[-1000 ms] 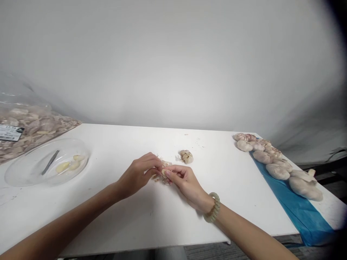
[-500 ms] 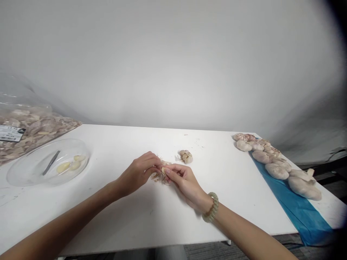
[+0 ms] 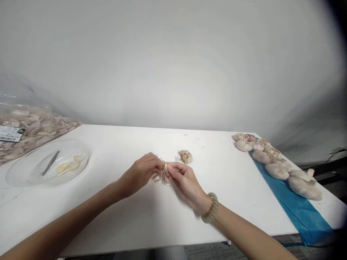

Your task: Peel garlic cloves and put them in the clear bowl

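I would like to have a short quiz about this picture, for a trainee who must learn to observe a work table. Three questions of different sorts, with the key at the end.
1. What is between the left hand and the right hand, at their fingertips?
A) a printed label
B) a piece of garlic
C) a metal spoon

2. True or false: in the clear dish, the dark tool lies further to the picture's left than the pale cloves.

3. Fill in: the garlic bulbs at the picture's right lie along a ____ sheet.

Key: 1. B; 2. true; 3. blue
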The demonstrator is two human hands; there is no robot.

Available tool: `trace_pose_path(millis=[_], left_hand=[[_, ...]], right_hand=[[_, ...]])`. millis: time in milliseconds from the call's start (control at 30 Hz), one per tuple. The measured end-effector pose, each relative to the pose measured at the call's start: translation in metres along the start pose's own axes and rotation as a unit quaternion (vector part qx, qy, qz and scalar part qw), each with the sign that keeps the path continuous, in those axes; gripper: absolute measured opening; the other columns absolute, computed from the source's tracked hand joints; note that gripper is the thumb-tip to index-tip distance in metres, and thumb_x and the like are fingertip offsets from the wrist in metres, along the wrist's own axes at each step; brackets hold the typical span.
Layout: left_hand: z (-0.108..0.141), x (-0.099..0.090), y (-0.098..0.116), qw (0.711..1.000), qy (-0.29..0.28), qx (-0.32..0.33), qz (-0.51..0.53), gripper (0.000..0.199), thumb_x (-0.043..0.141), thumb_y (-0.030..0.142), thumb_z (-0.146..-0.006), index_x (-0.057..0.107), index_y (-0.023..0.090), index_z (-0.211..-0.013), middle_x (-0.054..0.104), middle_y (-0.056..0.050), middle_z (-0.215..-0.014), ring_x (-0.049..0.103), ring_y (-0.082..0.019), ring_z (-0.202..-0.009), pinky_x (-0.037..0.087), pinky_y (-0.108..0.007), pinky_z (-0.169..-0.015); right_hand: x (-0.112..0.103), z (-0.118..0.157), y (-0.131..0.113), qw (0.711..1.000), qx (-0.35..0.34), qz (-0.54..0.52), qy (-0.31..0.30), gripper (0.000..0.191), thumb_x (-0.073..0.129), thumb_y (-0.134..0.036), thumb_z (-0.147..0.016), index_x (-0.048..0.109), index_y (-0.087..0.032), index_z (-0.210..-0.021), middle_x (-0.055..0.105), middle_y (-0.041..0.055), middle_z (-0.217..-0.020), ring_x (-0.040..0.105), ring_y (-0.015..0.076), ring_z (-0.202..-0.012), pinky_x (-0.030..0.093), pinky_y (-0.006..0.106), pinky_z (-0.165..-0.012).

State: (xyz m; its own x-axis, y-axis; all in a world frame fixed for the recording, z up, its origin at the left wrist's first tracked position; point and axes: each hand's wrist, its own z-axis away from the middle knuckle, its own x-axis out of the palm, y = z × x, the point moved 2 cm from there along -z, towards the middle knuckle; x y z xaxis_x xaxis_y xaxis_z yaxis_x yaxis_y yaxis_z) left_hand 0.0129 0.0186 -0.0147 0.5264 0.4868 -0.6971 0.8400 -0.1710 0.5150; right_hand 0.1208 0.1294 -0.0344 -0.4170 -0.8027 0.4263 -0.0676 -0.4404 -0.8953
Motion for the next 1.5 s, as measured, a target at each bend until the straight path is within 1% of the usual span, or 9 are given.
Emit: trace_pose_path(millis=[167,333,533,667,833,1000,1167,1300,1500], left_hand=[[0.002,0.005,-0.002,1.000,-0.021,0.017,0.005,0.018,0.040,0.003,-0.086,0.052,0.015,-0.079,0.054,-0.003,-0.077,0.045,-0.013,-0.076,0.038,-0.025,-0.067],[0.003,0.004,-0.002,0.999,-0.034,0.009,0.004,0.018,0.039,0.004,-0.086,0.050,0.015,-0.078,0.053,-0.003,-0.076,0.045,-0.013,-0.076,0.039,-0.025,-0.066],[0.001,0.001,-0.004,0.999,-0.051,-0.009,-0.007,0.021,0.037,0.002,-0.084,0.050,0.016,-0.076,0.054,-0.002,-0.075,0.046,-0.013,-0.075,0.039,-0.025,-0.066],[0.003,0.000,-0.012,0.996,-0.065,-0.047,-0.044,0.021,0.039,0.004,-0.084,0.051,0.016,-0.072,0.055,-0.001,-0.072,0.049,-0.013,-0.072,0.040,-0.024,-0.064],[0.006,0.000,-0.023,0.994,-0.002,-0.090,-0.065,0.020,0.041,0.006,-0.085,0.059,0.016,-0.082,0.062,-0.001,-0.079,0.056,-0.012,-0.072,0.044,-0.023,-0.066],[0.004,-0.001,-0.020,0.994,0.058,-0.046,-0.079,0.021,0.045,0.014,-0.087,0.063,0.018,-0.098,0.066,-0.005,-0.094,0.058,-0.016,-0.088,0.048,-0.030,-0.076],[0.004,-0.004,-0.008,0.990,0.131,-0.041,-0.003,0.015,0.056,0.015,-0.082,0.064,0.018,-0.095,0.065,-0.005,-0.091,0.059,-0.015,-0.084,0.049,-0.027,-0.072],[0.002,-0.005,-0.001,0.990,0.130,-0.026,0.042,0.011,0.061,0.014,-0.079,0.065,0.017,-0.088,0.064,-0.004,-0.083,0.059,-0.014,-0.079,0.049,-0.025,-0.068],[0.000,-0.006,0.001,0.991,0.116,-0.032,0.052,0.006,0.062,0.014,-0.078,0.064,0.016,-0.082,0.064,-0.003,-0.078,0.059,-0.013,-0.075,0.048,-0.024,-0.066]], right_hand=[[-0.002,-0.003,-0.003,0.998,-0.004,-0.049,0.039,0.023,0.072,-0.033,-0.067,0.065,-0.014,-0.079,0.059,0.0002,-0.068,0.049,0.0090,-0.062,0.041,0.025,-0.065],[-0.010,-0.005,-0.003,0.996,-0.008,-0.029,0.080,0.034,0.074,-0.031,-0.065,0.063,-0.016,-0.093,0.059,0.0001,-0.074,0.050,0.0094,-0.066,0.042,0.025,-0.071],[-0.018,-0.009,-0.006,0.994,-0.046,-0.055,0.088,0.027,0.073,-0.031,-0.067,0.063,-0.018,-0.088,0.060,0.0010,-0.079,0.057,0.0116,-0.077,0.045,0.028,-0.082],[-0.021,-0.010,-0.012,0.991,-0.073,-0.074,0.085,0.028,0.073,-0.032,-0.066,0.062,-0.019,-0.089,0.062,0.0019,-0.086,0.061,0.0170,-0.091,0.045,0.033,-0.091],[-0.016,-0.007,-0.013,0.997,-0.062,0.000,0.052,0.030,0.073,-0.032,-0.067,0.063,-0.016,-0.090,0.066,0.0050,-0.086,0.064,0.0201,-0.088,0.048,0.036,-0.087],[-0.010,-0.005,-0.009,0.996,-0.063,0.057,0.002,0.029,0.069,-0.035,-0.071,0.067,-0.015,-0.091,0.069,0.0075,-0.087,0.064,0.0181,-0.085,0.048,0.035,-0.086],[-0.006,-0.002,-0.007,0.994,-0.056,0.091,-0.031,0.028,0.066,-0.035,-0.074,0.067,-0.016,-0.094,0.070,0.0077,-0.088,0.064,0.0180,-0.082,0.049,0.034,-0.080],[-0.005,0.000,-0.005,0.993,-0.045,0.103,-0.046,0.026,0.066,-0.034,-0.074,0.068,-0.017,-0.094,0.070,0.0078,-0.086,0.064,0.0174,-0.080,0.049,0.033,-0.077],[-0.005,0.000,-0.003,0.993,-0.044,0.101,-0.045,0.024,0.068,-0.032,-0.072,0.068,-0.018,-0.092,0.070,0.0062,-0.080,0.064,0.0164,-0.075,0.050,0.033,-0.073]])
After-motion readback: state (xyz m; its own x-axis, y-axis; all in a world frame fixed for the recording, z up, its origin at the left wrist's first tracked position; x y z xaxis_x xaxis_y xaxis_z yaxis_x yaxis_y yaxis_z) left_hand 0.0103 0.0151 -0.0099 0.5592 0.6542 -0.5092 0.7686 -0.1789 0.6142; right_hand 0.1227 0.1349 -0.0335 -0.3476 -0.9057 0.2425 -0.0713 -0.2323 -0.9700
